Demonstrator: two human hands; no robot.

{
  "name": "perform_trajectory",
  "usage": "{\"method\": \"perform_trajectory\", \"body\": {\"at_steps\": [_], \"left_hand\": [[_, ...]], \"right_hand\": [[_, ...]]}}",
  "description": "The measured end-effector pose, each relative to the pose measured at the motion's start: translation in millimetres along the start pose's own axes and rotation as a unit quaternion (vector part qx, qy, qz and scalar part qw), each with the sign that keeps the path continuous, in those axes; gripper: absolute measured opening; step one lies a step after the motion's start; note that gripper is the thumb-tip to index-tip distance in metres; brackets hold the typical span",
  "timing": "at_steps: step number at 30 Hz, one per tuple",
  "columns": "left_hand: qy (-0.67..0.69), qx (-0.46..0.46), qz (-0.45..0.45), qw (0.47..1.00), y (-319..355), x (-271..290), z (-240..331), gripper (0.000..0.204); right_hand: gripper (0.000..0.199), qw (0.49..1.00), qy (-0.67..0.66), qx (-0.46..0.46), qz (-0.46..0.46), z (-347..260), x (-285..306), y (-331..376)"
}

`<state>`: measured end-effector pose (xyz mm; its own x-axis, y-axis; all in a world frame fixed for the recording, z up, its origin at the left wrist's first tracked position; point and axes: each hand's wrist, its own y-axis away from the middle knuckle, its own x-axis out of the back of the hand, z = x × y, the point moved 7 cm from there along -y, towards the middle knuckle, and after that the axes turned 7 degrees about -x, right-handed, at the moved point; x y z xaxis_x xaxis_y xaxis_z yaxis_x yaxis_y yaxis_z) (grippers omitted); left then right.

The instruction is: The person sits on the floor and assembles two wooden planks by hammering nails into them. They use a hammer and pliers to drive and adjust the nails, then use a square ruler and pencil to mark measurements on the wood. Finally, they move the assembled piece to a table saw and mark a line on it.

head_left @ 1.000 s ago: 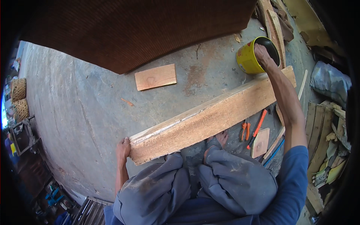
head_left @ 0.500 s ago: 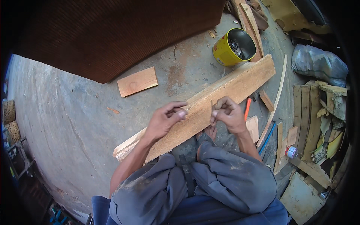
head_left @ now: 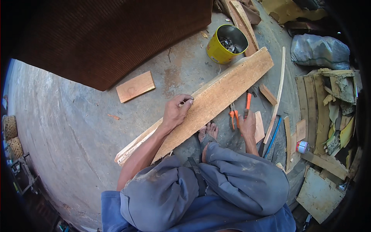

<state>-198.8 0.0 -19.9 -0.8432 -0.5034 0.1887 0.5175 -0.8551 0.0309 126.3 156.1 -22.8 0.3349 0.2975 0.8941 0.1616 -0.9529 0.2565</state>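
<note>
left hand (head_left: 177, 112) rests on the long wooden plank (head_left: 216, 98), fingertips pinched together at its upper edge; what they grip cannot be told. plank lies diagonally on the concrete floor (head_left: 77, 127). right hand (head_left: 248, 125) closes on the orange-handled tool (head_left: 247, 103) beside the pliers (head_left: 233, 116).

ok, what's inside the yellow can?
The yellow can holds a heap of small dark metal pieces, likely nails; too small to tell. Its wall hides whatever lies lower down.

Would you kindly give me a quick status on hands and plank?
Left hand pinching something small on plank. Right hand down by orange tool. Plank lying flat.
</note>
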Motion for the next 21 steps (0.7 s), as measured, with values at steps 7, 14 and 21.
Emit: {"method": "perform_trajectory", "body": {"at_steps": [7,14,21], "left_hand": [[-0.032,-0.028,0.036,0.998,10.5,-11.0,-17.1,0.012],[-0.061,-0.096,0.052,0.992,10.6,-10.7,-10.4,0.012],[-0.115,-0.192,0.024,0.974,17.0,-11.9,3.3,0.025]], "right_hand": [[0.055,0.997,0.049,-0.029,0.055,78.9,-16.8,-5.2],[0.058,0.968,-0.128,-0.216,0.001,46.7,10.0,-6.0],[0.038,0.983,-0.119,-0.034,0.138,-22.4,51.1,64.5]]}}
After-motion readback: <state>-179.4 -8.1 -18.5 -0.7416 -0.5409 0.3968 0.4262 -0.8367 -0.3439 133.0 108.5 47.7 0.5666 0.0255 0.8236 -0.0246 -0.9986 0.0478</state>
